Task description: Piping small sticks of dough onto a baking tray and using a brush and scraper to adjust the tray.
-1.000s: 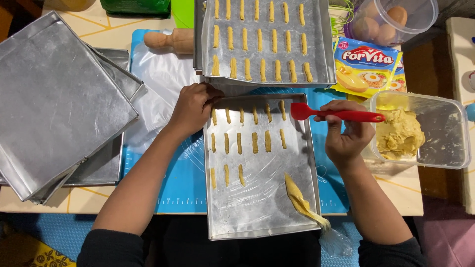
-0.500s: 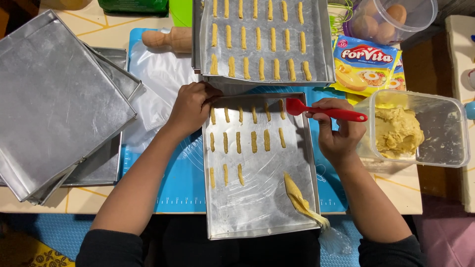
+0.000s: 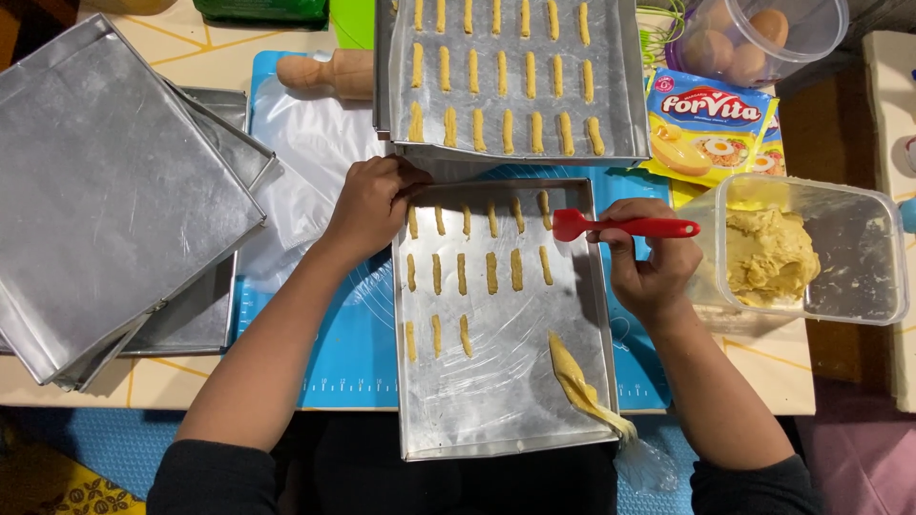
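Spatula (image 3: 625,227), red, slim handle, flat head

A home kitchen is showing here: baking trays (image 3: 496,381) of dough sticks, a rolling pin (image 3: 324,72), eggs (image 3: 754,43) and a dough tub (image 3: 811,248) are crowding the table (image 3: 191,57).

My left hand (image 3: 367,205) rests on the near tray's (image 3: 506,401) far-left corner; my right hand (image 3: 649,267) holds a spatula (image 3: 625,227) over its right edge. A dough tub (image 3: 811,248) sits right, stacked trays (image 3: 105,191) left, another filled tray (image 3: 510,81) beyond.
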